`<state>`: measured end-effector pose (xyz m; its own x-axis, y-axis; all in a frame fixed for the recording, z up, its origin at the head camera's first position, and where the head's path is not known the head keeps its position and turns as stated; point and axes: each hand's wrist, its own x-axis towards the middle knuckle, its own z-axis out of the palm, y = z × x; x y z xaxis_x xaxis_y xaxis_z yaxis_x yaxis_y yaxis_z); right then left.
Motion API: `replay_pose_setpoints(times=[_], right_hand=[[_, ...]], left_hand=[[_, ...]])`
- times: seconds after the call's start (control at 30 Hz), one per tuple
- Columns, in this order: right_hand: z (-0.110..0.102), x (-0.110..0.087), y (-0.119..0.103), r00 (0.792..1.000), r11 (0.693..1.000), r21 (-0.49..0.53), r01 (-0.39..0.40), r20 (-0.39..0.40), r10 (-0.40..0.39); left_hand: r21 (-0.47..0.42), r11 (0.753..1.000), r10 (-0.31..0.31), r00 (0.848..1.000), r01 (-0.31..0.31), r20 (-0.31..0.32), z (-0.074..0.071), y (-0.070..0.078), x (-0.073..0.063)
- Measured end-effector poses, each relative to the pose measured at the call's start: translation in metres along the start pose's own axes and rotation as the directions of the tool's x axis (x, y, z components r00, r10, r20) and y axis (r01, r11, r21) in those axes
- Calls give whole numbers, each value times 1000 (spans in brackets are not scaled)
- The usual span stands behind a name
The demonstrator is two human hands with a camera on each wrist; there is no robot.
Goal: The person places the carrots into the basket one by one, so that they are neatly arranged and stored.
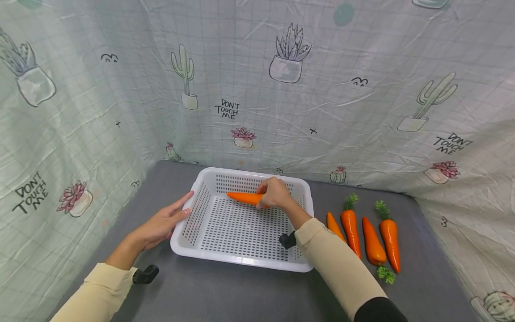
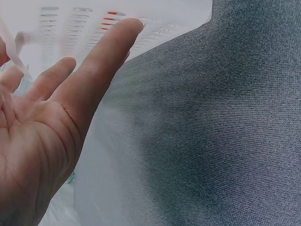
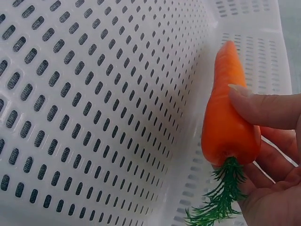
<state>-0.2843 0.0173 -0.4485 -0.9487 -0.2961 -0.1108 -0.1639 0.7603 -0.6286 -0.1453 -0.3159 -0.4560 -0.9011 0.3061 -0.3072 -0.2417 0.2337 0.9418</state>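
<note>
A white perforated plastic basket [image 1: 241, 260] stands on the grey table. Inside it, near the back wall, my right hand [image 1: 275, 194] grips an orange carrot [image 1: 243, 197] with its tip toward the left. The right wrist view shows the thumb and fingers round the thick end of the carrot [image 3: 230, 113], its green leafy top [image 3: 225, 188] hanging below the hand. My left hand [image 1: 161, 226] rests at the basket's left side, fingers straight against the wall; in the left wrist view the thumb lies along the slotted side [image 2: 80, 30].
Right of the basket lie several more carrots in a rough row, among them a short one [image 1: 335, 227], one with leaves at the back [image 1: 351, 230], one with leaves toward me [image 1: 373, 241], and the rightmost [image 1: 389, 241]. A printed curtain [image 1: 257, 89] encloses the table [image 1: 225, 290].
</note>
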Motion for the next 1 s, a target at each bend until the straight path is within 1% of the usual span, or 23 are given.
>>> replay_pose_setpoints(times=[0.33, 0.67, 0.9, 1.0], right_hand=[[4, -1, 1, 999, 1000, -6, -18, -31, 18], [5, -2, 3, 998, 998, -36, -53, -20, 53], [3, -3, 5, 998, 997, -49, -54, -16, 54], [2, -4, 4, 999, 996, -77, -49, -18, 48]], left_hand=[[15, 1000, -12, 1000, 12, -6, 0, 1, 0], [17, 1000, -8, 1000, 8, -5, 0, 2, 0], [36, 999, -14, 1000, 15, -13, 0, 2, 2], [37, 999, -16, 1000, 16, -16, 1, 2, 1]])
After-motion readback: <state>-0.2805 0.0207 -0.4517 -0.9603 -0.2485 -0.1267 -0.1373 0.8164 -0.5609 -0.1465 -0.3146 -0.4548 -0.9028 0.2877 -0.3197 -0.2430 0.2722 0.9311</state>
